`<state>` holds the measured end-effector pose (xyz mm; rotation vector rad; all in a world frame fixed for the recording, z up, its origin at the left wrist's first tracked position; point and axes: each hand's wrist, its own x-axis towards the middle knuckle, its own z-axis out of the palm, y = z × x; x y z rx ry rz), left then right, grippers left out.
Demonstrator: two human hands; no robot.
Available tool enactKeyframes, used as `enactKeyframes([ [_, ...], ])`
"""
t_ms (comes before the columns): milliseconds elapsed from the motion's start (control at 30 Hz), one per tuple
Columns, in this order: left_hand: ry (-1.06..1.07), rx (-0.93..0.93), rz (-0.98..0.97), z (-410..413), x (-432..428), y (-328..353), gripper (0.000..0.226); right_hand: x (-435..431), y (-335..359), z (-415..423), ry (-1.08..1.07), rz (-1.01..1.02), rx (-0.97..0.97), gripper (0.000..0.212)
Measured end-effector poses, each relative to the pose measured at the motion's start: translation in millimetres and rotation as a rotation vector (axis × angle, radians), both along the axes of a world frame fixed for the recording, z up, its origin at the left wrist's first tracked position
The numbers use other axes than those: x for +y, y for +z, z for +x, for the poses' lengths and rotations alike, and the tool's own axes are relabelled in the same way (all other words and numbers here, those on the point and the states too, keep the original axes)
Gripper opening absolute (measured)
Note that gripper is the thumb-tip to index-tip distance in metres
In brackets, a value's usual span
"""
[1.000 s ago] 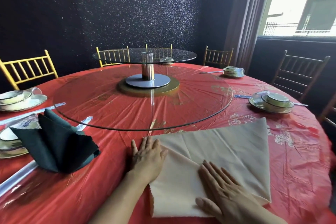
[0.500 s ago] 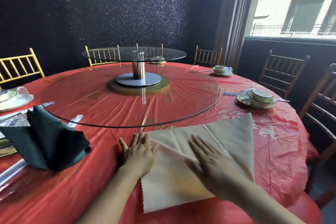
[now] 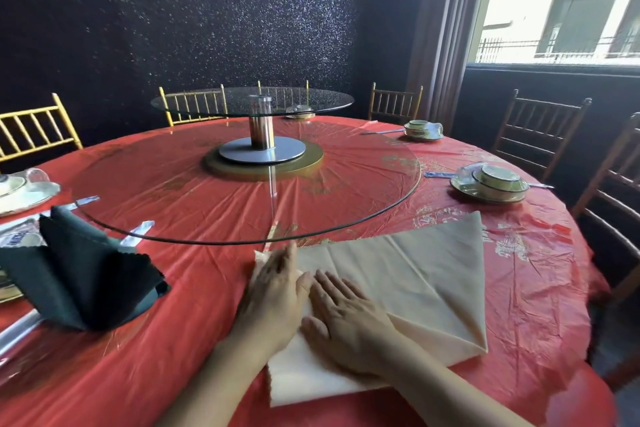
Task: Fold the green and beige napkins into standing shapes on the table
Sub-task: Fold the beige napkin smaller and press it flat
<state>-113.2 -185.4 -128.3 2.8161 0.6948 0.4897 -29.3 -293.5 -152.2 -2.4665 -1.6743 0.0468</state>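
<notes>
Beige napkin (image 3: 415, 281): part-folded, flat at worktop (image 3: 173, 340) near edge. L hand (image 3: 277, 291), R hand (image 3: 343, 319): fingers straight, pressing it, gripping nothing. Green napkin (image 3: 79, 274): standing, left edge. Risk: slick top, cloth slips, crease skews.

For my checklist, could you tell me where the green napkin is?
Head view, left side: the green napkin stands on the red tablecloth, near the glass turntable.

Gold chairs (image 3: 34, 130) ring a tiered glass turntable (image 3: 207, 211).

Both flat hands (image 3: 311, 308) side by side on beige napkin (image 3: 426, 288)
</notes>
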Motion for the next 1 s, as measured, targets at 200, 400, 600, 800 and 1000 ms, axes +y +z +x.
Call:
enactKeyframes([
  [200, -0.093, 0.224, -0.033, -26.1, -40.4, -40.0, 0.09, -0.5, 0.3, 8.3, 0.026, -0.051, 0.037, 0.1],
  [400, -0.095, 0.246, 0.077, -25.6, -43.3, -29.4, 0.11, -49.5, 11.4, 22.3, 0.022, 0.169, -0.11, 0.089],
  [600, -0.128, 0.309, 0.216, -25.0, -42.5, -47.3, 0.093, -98.8, -2.9, 36.4, -0.118, -0.018, -0.04, 0.12],
  [800, -0.105, 0.307, 0.236, -23.1, -42.8, -31.9, 0.136, -131.9, 1.3, 80.0, -0.308, -0.084, -0.132, 0.137],
  [1000, -0.157, 0.373, 0.12, -27.7, -47.6, -21.8, 0.148, -107.6, 14.5, 63.2, -0.342, 0.191, -0.24, 0.12],
])
